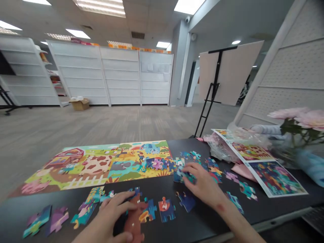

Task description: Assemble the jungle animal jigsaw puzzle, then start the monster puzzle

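on black table, left hand spread flat over brown piece, right hand pinching teal piece, beside farm puzzle

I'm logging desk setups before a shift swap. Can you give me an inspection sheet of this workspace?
Surface: black table, crowded with items.
Work items: part-built puzzle; loose pieces in front of it and to its right.
Clutter: picture sheet, plastic bag, flowers.
Hands: left hand on a brown piece; right hand on pieces by the puzzle's right edge.
Cables: nothing seen.
Surroundings: easel, white shelves, cardboard box.
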Available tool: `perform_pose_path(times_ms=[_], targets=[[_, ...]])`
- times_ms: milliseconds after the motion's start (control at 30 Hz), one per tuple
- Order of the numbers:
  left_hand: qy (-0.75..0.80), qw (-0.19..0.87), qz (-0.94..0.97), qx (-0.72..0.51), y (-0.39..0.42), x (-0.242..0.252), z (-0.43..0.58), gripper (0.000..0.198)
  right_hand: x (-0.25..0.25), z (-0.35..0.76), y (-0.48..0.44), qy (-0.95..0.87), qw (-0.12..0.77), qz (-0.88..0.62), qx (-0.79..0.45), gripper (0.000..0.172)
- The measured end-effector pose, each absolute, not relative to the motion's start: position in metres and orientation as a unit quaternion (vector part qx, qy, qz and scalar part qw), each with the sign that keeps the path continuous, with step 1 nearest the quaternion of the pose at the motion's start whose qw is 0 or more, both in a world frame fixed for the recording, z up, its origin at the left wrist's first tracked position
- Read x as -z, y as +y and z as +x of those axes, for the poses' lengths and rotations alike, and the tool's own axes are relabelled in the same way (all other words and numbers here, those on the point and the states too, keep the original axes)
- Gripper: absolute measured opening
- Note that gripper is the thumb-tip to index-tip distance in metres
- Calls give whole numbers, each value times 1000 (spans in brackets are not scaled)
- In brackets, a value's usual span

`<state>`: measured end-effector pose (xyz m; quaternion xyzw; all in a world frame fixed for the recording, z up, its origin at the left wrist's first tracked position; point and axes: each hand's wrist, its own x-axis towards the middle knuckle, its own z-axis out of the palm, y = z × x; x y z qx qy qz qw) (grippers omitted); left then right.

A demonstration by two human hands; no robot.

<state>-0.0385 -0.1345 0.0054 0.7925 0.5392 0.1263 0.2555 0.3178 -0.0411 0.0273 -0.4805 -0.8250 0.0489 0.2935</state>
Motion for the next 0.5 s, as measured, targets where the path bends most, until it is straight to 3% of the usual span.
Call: perform_pose_path(times_ms=[133,267,433,500], targets=[[534,273,789,-133,-131,-11,-22,65,12,410,-52,-766,288,-572,50,24],[512,273,801,-150,-128,-12,-1,65,30,463,-63,-753,272,-595,68,35],[497,250,816,-155,-124,-11,18,60,17,404,-105,-803,284,-524,13,22],[495,235,822,-155,-123,-9,22,58,10,363,-122,-839,263,-475,-33,27]])
